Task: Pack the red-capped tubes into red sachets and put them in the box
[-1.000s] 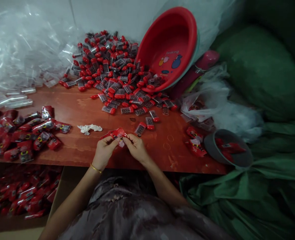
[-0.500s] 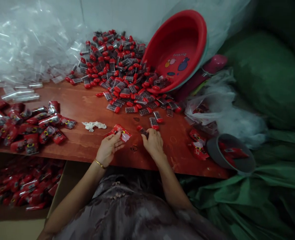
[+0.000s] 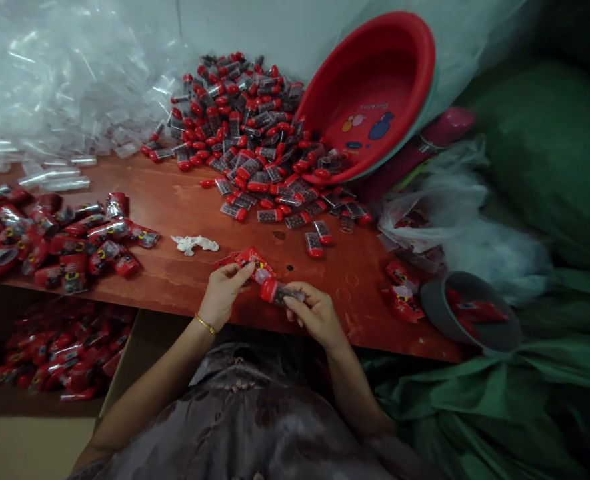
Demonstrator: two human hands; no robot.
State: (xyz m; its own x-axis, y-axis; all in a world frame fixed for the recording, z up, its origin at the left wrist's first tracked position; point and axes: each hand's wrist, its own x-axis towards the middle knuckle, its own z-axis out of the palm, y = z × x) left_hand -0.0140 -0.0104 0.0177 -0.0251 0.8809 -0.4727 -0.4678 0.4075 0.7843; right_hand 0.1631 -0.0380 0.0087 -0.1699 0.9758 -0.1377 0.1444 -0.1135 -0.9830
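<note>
At the counter's (image 3: 175,280) near edge, a red printed plastic pouch (image 3: 255,261) is pinched in the left hand (image 3: 223,295), a red-capped clear vial (image 3: 281,292) in the right hand (image 3: 315,313). Plenty packed at 9 o'clock (image 3: 69,240); a big loose heap (image 3: 249,127) remains at 12.

A reddish wooden tabletop (image 3: 175,200) stands against a pale wall (image 3: 255,27). Green sacks (image 3: 549,153) fill the dim right side.
</note>
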